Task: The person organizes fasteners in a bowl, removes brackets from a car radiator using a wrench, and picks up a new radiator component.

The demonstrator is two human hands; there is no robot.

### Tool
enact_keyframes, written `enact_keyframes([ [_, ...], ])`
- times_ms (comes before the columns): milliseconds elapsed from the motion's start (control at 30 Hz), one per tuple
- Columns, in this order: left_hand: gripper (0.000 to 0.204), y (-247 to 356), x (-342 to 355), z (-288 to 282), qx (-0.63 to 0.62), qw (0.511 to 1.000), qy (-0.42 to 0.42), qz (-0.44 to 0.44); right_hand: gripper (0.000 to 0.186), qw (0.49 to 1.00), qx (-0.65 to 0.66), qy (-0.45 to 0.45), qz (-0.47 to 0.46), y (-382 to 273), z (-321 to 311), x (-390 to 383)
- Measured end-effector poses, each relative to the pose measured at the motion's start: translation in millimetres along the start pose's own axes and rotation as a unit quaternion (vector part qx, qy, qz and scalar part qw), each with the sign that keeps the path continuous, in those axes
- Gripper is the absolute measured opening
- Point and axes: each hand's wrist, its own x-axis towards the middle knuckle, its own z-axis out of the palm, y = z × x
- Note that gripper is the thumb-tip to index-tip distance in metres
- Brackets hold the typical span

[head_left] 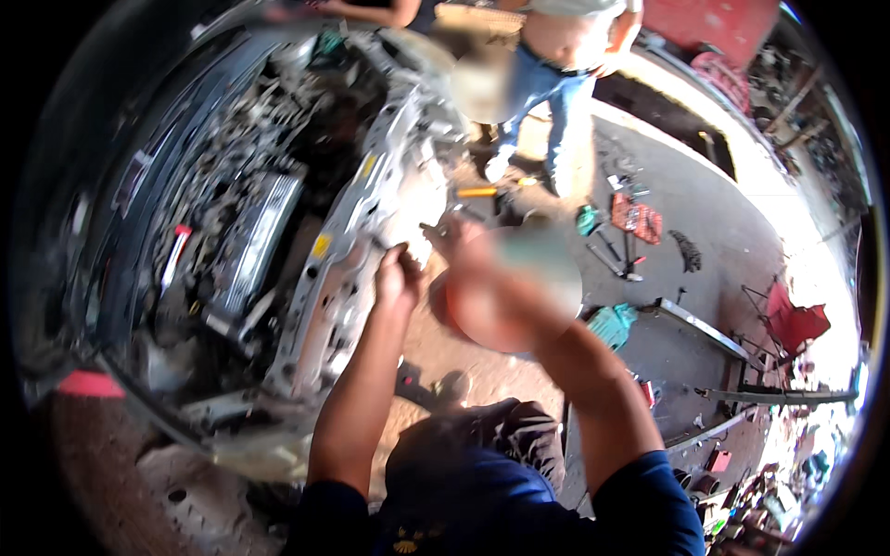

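A car's stripped front end fills the left side, with its bare metal front panel (pixel 320 246) beside my hands. My left hand (pixel 399 280) is closed near that panel, its fingers curled together; whatever they hold is too small and dark to make out. Just to its right, my right hand (pixel 464 250) is raised and smeared by blur, so its fingers do not show clearly. A short dark tip juts toward the panel from the right hand's fingers, and its kind cannot be told.
The engine bay (pixel 250 222) lies open at left. Ahead stands a person in jeans (pixel 556 102). On the floor at right are a red tool case (pixel 638 219), a teal cloth (pixel 612 324), a metal beam (pixel 709 329) and a red folding chair (pixel 795 315). A yellow-handled tool (pixel 476 193) lies ahead.
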Motion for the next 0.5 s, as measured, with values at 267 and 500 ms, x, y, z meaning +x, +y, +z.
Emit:
enact_keyframes([
  [267,0.010,21.9,30.0,36.9,-0.058,0.998,0.028,-0.005,0.047,0.958,-0.222,-0.021,-0.180,-8.2,-17.7,23.3],
  [500,0.008,-1.3,-5.1,132.5,0.049,0.989,0.082,0.116,0.044,0.906,0.313,-0.232,0.166,16.6,-92.7,32.4],
])
